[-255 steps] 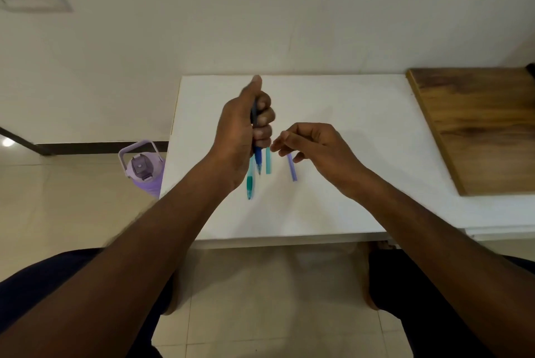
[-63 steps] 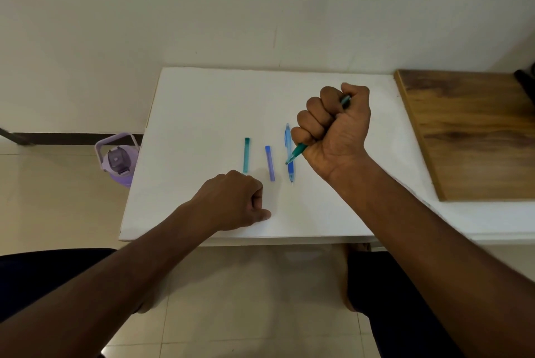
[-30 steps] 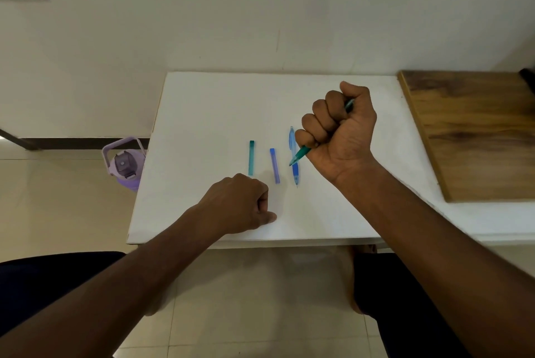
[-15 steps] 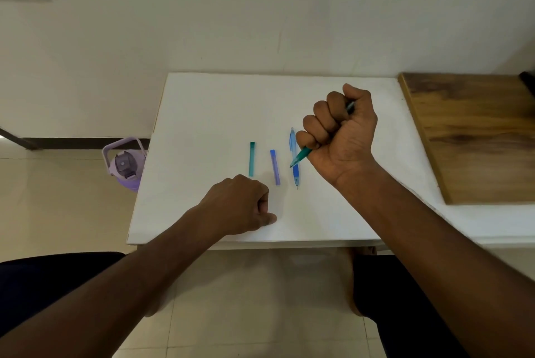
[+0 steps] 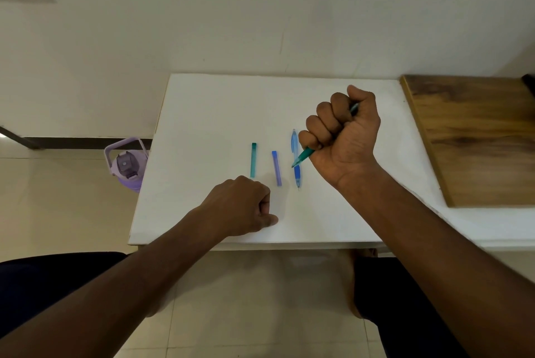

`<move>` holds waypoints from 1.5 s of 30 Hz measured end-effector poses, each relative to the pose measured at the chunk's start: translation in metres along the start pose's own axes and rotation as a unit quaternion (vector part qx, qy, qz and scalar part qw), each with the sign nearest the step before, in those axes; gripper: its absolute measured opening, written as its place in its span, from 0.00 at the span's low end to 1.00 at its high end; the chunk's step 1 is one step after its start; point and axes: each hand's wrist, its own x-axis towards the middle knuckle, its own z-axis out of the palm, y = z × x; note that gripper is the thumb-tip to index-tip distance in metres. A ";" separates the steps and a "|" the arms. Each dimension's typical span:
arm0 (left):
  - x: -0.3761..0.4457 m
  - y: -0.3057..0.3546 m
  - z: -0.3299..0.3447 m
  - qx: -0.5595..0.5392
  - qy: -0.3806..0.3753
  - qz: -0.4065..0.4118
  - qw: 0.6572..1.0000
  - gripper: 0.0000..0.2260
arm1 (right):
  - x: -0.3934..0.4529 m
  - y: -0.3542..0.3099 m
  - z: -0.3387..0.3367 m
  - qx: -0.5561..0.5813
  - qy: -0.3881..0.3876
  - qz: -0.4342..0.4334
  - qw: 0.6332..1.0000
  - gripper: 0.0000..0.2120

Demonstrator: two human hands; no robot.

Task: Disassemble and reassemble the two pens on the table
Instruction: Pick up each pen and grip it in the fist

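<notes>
My right hand (image 5: 344,134) is a fist around a teal pen (image 5: 302,157), raised above the white table (image 5: 208,114); the pen's tip pokes out below the fist, its other end shows by the thumb. A blue pen (image 5: 296,159) lies on the table just left of that fist, tip toward me. Left of it lie a purple cap (image 5: 276,168) and a teal cap (image 5: 253,159), side by side. My left hand (image 5: 246,207) rests as a closed fist near the table's front edge, below the caps, with nothing visible in it.
A wooden board (image 5: 474,137) lies on the table's right part. A purple water bottle (image 5: 127,163) stands on the floor beside the table's left edge. The wall is right behind the table. My knees are under the front edge.
Over the last second almost nothing moved; both fists hold their places. Earlier my left hand held the blue pen upright, which now lies on the table, and the teal pen is in my right hand.
</notes>
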 end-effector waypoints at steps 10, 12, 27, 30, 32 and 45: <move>0.002 -0.002 0.003 0.002 0.003 0.000 1.000 0.14 | -0.001 0.000 0.002 -0.026 -0.019 0.014 0.999 0.26; 0.003 -0.002 0.003 0.002 0.003 0.002 1.000 0.15 | -0.001 0.000 0.003 -0.039 -0.025 0.013 0.999 0.25; 0.005 -0.005 0.006 0.007 0.015 0.008 1.000 0.15 | -0.001 0.000 0.002 -0.048 -0.019 0.002 0.999 0.25; 0.005 -0.006 0.006 0.009 0.016 0.006 1.000 0.15 | 0.000 -0.001 0.002 -0.043 -0.013 0.003 0.999 0.25; 0.005 -0.005 0.005 0.011 0.014 0.008 1.000 0.15 | 0.000 -0.002 0.001 -0.038 -0.009 0.001 0.999 0.25; 0.004 -0.005 0.006 0.015 0.020 0.007 1.000 0.15 | -0.002 -0.001 0.003 -0.047 0.002 0.003 0.999 0.26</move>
